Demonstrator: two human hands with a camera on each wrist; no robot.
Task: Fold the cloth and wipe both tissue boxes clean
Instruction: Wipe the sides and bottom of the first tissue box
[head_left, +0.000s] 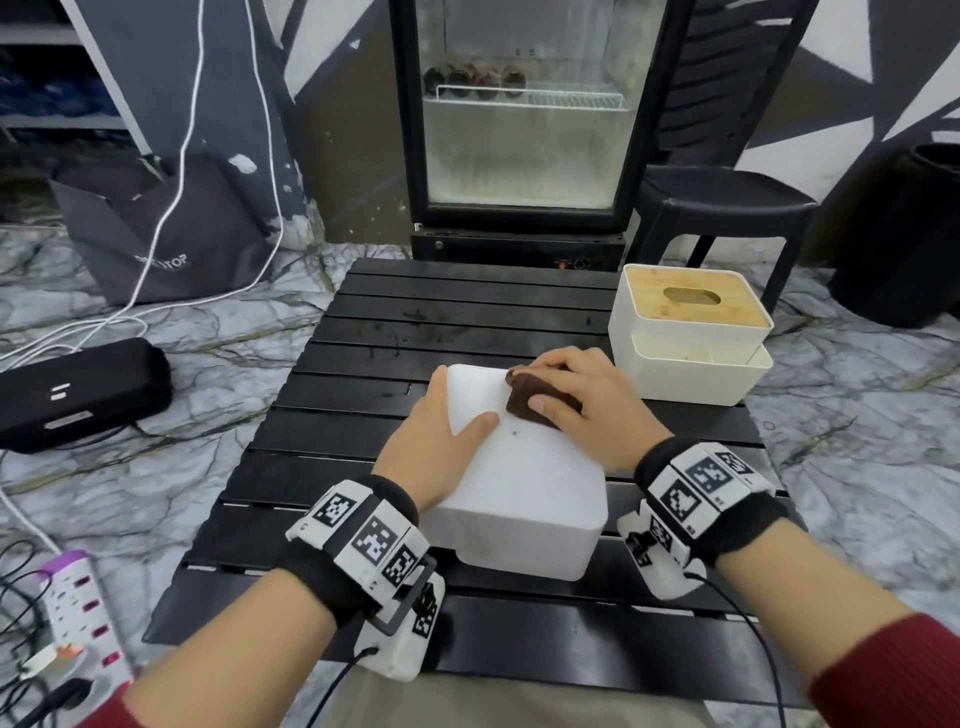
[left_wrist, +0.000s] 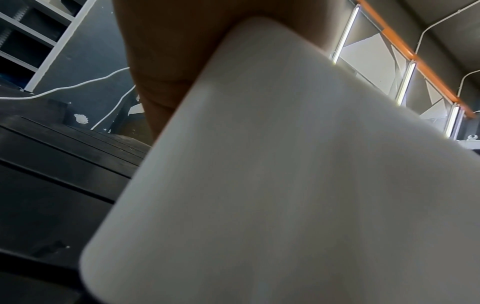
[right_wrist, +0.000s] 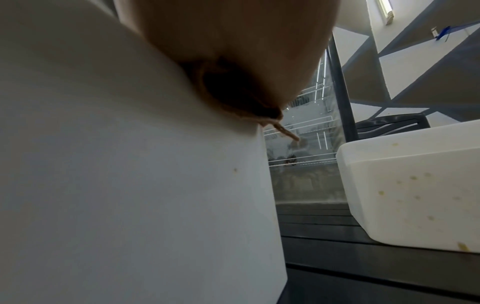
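Note:
A plain white tissue box (head_left: 519, 483) lies on the black slatted table (head_left: 415, 322), its blank face up. My left hand (head_left: 441, 421) holds its left side, thumb lying on top and fingers down the far edge. My right hand (head_left: 576, 395) presses a folded brown cloth (head_left: 535, 397) onto the box's far right corner, thumb and fingers curled round it. In the right wrist view the cloth (right_wrist: 233, 96) is squeezed between my palm and the box (right_wrist: 130, 164). A second white tissue box (head_left: 691, 338) with a bamboo lid stands at the right; its side (right_wrist: 415, 185) carries yellowish specks.
A glass-door fridge (head_left: 524, 119) stands behind the table, a black chair (head_left: 727, 197) to its right. On the marble floor lie a grey bag (head_left: 156, 228), a black case (head_left: 78, 389), white cables and a power strip (head_left: 78, 613). A dark bin (head_left: 909, 234) is at far right.

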